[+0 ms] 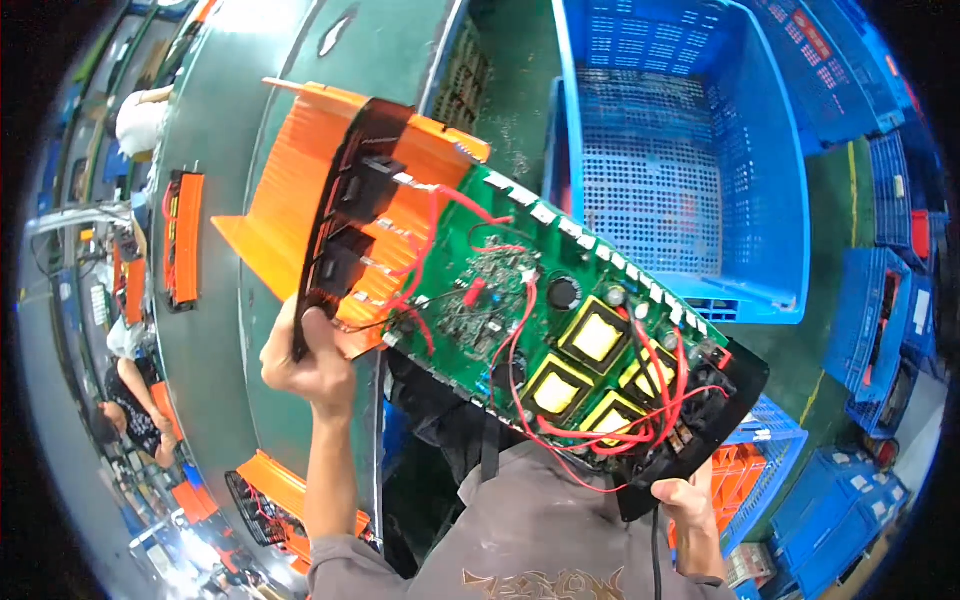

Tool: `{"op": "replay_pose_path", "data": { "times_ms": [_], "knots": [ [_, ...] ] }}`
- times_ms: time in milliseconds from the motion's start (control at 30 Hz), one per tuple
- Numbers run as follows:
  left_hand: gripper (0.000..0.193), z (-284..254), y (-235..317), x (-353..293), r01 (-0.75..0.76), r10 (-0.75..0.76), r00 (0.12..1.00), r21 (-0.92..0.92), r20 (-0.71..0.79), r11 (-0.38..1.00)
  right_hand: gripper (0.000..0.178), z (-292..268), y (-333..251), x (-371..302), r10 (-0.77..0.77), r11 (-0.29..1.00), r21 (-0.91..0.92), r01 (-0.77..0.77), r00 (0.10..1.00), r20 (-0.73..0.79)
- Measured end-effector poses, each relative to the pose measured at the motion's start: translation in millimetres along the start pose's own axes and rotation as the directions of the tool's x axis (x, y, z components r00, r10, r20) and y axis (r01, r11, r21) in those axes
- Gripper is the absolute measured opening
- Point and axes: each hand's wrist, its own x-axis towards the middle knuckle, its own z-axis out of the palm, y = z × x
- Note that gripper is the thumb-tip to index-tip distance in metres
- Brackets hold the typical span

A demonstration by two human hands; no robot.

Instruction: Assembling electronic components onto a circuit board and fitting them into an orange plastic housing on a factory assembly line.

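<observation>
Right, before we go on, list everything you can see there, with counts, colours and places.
Circuit board: 1, green, between the hands
Transformers: 4, yellow and black, on the board's right half
Wires: several, mostly red, across the board
End panels: 2, black, one at each end of the board
Housing: 1, orange, at the board's left end
Similar units: at least 2, orange and black, on the workbench
Large crate: 1, blue, upper right
Other crates: several, blue, right side
Floor: green, right
Co-workers: at least 2, far left
Left hand: 1, on the left panel
Right hand: 1, on the right panel
Sleeves: 2, grey, lower edge
</observation>
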Motion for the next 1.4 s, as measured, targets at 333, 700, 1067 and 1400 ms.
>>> {"op": "replay_pose_path", "data": {
  "times_ms": [333, 700, 1067, 1400],
  "knots": [
    [0.031, 18.2, -6.2, 17.0, 0.034, -0.034, 0.999, -0.01, 0.009, 0.999, 0.089, 11.8, -9.5, -1.0, 0.002, 1.0, -0.009, -0.003, 0.992, -0.123],
    [0.045, 10.8, -3.7, 1.9, 0.122, -0.122, 0.992, 0.0, 0.026, 0.993, 0.077, -0.8, 1.5, 5.2, -0.095, 0.995, 0.001, 0.097, 0.983, -0.159],
    [0.011, 21.4, 1.5, -0.4, 0.006, -0.013, 0.992, -0.052, -0.127, 0.999, 0.076, 3.9, -0.7, 5.8, -0.195, 0.981, -0.023, 0.194, 0.974, -0.118],
    [0.011, 9.2, 9.1, -14.0, -0.042, 0.022, 0.983, -0.111, -0.18, 0.993, 0.075, -5.7, -11.3, 22.3, -0.204, 0.972, -0.12, 0.203, 0.979, 0.005]
  ]
}}
